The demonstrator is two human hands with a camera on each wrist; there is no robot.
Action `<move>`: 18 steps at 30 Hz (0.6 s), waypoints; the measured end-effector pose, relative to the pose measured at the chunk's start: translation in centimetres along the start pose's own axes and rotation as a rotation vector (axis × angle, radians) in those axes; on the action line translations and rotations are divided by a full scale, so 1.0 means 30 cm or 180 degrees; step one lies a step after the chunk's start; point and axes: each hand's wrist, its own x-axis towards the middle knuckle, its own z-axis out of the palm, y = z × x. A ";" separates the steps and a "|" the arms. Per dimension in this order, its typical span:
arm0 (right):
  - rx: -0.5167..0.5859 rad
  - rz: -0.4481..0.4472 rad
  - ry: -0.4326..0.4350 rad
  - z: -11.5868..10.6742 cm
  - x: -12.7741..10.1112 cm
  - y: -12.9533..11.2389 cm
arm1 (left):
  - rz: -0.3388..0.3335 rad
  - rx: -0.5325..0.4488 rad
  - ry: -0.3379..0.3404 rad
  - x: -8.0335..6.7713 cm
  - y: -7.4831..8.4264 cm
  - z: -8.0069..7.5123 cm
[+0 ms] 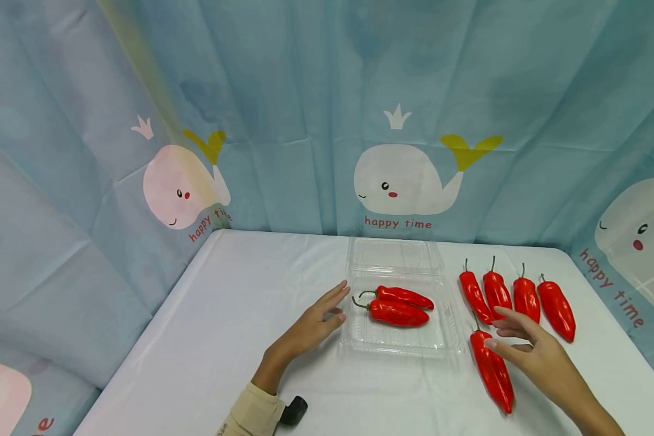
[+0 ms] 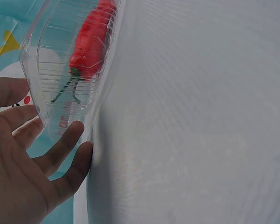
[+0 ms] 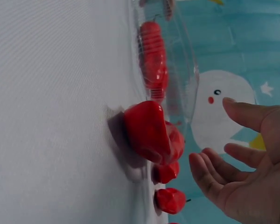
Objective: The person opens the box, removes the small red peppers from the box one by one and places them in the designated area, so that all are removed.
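Note:
Two red peppers (image 1: pixel 399 313) lie side by side in a clear plastic clamshell box (image 1: pixel 398 340), stems pointing left. The box's lid (image 1: pixel 395 254) is folded back behind it. My left hand (image 1: pixel 313 324) is at the box's left side with fingers spread, fingertips right at the rim; in the left wrist view it overlaps the box corner. My right hand (image 1: pixel 534 351) hovers over a single red pepper (image 1: pixel 492 372) to the right of the box. In the right wrist view its fingers are apart from that pepper (image 3: pixel 147 133), with nothing between them.
Behind the right hand, several more red peppers (image 1: pixel 557 310) lie in a row, stems away from me. A white cloth covers the table (image 1: pixel 240 290). A blue curtain (image 1: pixel 283 121) with whale prints hangs along the back and sides. A black device (image 1: pixel 294 410) sits at the left wrist.

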 end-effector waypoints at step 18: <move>0.0403 -0.0546 -0.0027 0.051 0.023 -0.084 | -0.0017 0.0008 0.0010 0.000 0.005 0.000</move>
